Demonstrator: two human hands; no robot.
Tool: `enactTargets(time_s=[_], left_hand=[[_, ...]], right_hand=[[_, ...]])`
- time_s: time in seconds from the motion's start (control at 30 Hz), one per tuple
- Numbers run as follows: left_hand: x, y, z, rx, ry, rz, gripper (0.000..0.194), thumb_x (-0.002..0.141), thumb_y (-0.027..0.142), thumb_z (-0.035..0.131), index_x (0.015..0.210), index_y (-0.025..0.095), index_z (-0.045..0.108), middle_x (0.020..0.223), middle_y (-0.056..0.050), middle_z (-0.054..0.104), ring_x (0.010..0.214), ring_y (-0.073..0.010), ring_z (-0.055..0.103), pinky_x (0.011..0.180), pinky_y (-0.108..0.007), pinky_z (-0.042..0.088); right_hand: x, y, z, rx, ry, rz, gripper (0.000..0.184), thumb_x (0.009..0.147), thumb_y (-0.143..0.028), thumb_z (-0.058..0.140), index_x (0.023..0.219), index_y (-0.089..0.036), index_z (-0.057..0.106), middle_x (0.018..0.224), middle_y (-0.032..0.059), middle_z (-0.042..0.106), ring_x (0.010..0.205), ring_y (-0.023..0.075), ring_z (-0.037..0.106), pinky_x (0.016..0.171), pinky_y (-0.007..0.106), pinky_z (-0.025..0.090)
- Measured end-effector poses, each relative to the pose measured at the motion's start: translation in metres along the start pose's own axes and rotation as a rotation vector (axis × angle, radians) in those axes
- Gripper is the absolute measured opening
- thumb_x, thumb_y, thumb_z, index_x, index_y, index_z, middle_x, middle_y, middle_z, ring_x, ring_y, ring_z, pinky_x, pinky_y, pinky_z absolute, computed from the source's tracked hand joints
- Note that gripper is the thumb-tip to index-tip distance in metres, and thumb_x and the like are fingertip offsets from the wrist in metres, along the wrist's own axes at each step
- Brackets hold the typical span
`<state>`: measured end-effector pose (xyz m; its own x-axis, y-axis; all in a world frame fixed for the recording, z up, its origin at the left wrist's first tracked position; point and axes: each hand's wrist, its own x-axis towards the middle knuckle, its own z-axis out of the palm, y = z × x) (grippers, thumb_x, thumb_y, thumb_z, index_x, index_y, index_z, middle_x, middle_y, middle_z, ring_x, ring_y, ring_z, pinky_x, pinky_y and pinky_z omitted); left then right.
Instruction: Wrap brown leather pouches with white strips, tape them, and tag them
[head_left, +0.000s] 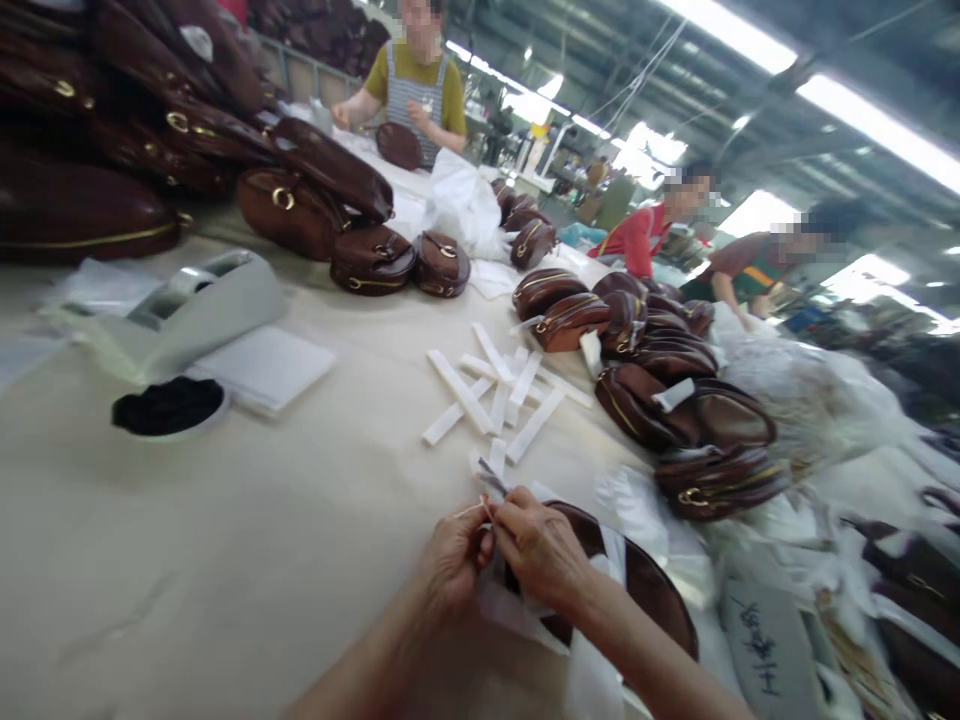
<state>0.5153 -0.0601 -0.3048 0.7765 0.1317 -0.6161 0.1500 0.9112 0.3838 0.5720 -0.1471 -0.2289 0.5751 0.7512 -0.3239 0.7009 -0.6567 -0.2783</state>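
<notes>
My left hand [456,555] and my right hand [541,552] meet low in the middle, both pinched on a small white strip [491,478] with thin thread-like ends. Under my right wrist lies a dark brown leather bag [645,585] partly wrapped in white paper. Just beyond my fingers, loose white paper strips [495,392] lie scattered on the cream table [225,560].
Brown bags are heaped at the far left [135,130] and in a row at the right [660,380]. A tape dispenser [195,305], a white pad [262,368] and a dish of something black [169,407] sit at the left. Three other people work beyond the table.
</notes>
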Motion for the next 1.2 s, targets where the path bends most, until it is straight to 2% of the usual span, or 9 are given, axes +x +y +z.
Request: enactTargets(time_s=[0.13, 0.27, 0.43, 0.53, 0.67, 0.8, 0.93, 1.07, 1.2], left_hand=[[0.005, 0.001, -0.003, -0.04, -0.049, -0.026, 0.02, 0.067, 0.025, 0.071, 0.064, 0.012, 0.056, 0.052, 0.005, 0.052, 0.036, -0.0005, 0.037, 0.034, -0.011, 0.026], [0.005, -0.002, -0.005, -0.094, -0.058, -0.051, 0.015, 0.064, 0.021, 0.072, 0.07, 0.012, 0.063, 0.063, 0.001, 0.06, 0.045, -0.0034, 0.047, 0.039, -0.012, 0.035], [0.0, 0.0, -0.003, 0.064, -0.084, 0.036, 0.038, 0.046, 0.034, 0.085, 0.07, 0.013, 0.064, 0.052, 0.004, 0.055, 0.046, -0.0075, 0.049, 0.042, -0.016, 0.038], [-0.002, 0.003, -0.001, 0.138, -0.069, 0.089, 0.047, 0.043, 0.038, 0.086, 0.077, 0.013, 0.066, 0.053, 0.004, 0.056, 0.042, -0.0062, 0.046, 0.038, -0.015, 0.032], [-0.002, 0.004, 0.0, 0.167, -0.142, 0.175, 0.046, 0.046, 0.042, 0.084, 0.075, 0.011, 0.066, 0.053, 0.003, 0.054, 0.038, -0.0045, 0.042, 0.037, -0.017, 0.028], [-0.004, 0.006, -0.001, 0.189, -0.155, 0.201, 0.051, 0.049, 0.04, 0.084, 0.088, 0.01, 0.068, 0.056, 0.001, 0.058, 0.041, -0.0064, 0.045, 0.039, -0.018, 0.031], [-0.006, 0.009, -0.001, 0.202, -0.169, 0.286, 0.049, 0.052, 0.036, 0.084, 0.091, 0.011, 0.068, 0.055, 0.002, 0.057, 0.042, -0.0046, 0.041, 0.041, -0.018, 0.028], [-0.003, 0.013, -0.003, 0.235, -0.142, 0.349, 0.051, 0.052, 0.033, 0.083, 0.096, 0.012, 0.068, 0.054, 0.004, 0.053, 0.042, -0.0033, 0.035, 0.041, -0.017, 0.025], [-0.002, 0.015, -0.005, 0.327, -0.105, 0.377, 0.049, 0.053, 0.034, 0.081, 0.095, 0.012, 0.069, 0.053, 0.004, 0.053, 0.043, -0.0043, 0.035, 0.042, -0.018, 0.026]], right_hand=[[-0.001, 0.001, -0.006, 0.22, 0.11, 0.069, 0.013, 0.082, -0.026, 0.057, 0.083, -0.02, 0.069, 0.086, 0.0019, 0.059, 0.08, 0.0133, 0.059, 0.074, 0.022, 0.043], [-0.001, 0.006, -0.006, 0.557, 0.132, 0.141, 0.004, 0.069, -0.018, 0.068, 0.069, -0.02, 0.072, 0.072, -0.0013, 0.06, 0.076, 0.0132, 0.058, 0.072, 0.023, 0.043], [0.005, 0.017, 0.002, 1.325, 0.092, 0.294, 0.02, 0.052, -0.023, 0.076, 0.071, -0.016, 0.071, 0.064, -0.0024, 0.064, 0.059, 0.0114, 0.057, 0.064, 0.027, 0.045], [0.003, 0.023, 0.005, 1.593, 0.047, 0.274, 0.028, 0.052, -0.031, 0.077, 0.072, -0.013, 0.07, 0.076, 0.0046, 0.07, 0.07, 0.0161, 0.064, 0.076, 0.033, 0.048], [-0.005, 0.027, 0.005, 1.84, 0.065, 0.16, 0.024, 0.057, -0.024, 0.072, 0.079, -0.012, 0.071, 0.088, 0.0094, 0.072, 0.091, 0.0204, 0.065, 0.095, 0.038, 0.042], [-0.007, 0.029, 0.008, 1.843, 0.1, 0.144, 0.028, 0.06, -0.022, 0.074, 0.086, -0.016, 0.071, 0.094, 0.0075, 0.072, 0.095, 0.0198, 0.064, 0.097, 0.038, 0.04], [-0.005, 0.024, 0.013, 1.644, 0.173, 0.202, 0.032, 0.067, -0.04, 0.074, 0.086, -0.015, 0.07, 0.084, 0.0057, 0.071, 0.079, 0.0163, 0.065, 0.084, 0.034, 0.047], [0.0, 0.02, 0.017, 1.466, 0.231, 0.246, 0.035, 0.065, -0.047, 0.074, 0.075, -0.015, 0.068, 0.071, 0.002, 0.066, 0.068, 0.0133, 0.061, 0.072, 0.029, 0.048], [0.001, 0.022, 0.02, 1.333, 0.235, 0.145, 0.033, 0.07, -0.048, 0.068, 0.08, -0.017, 0.069, 0.075, 0.0021, 0.065, 0.07, 0.0142, 0.059, 0.072, 0.029, 0.047]])
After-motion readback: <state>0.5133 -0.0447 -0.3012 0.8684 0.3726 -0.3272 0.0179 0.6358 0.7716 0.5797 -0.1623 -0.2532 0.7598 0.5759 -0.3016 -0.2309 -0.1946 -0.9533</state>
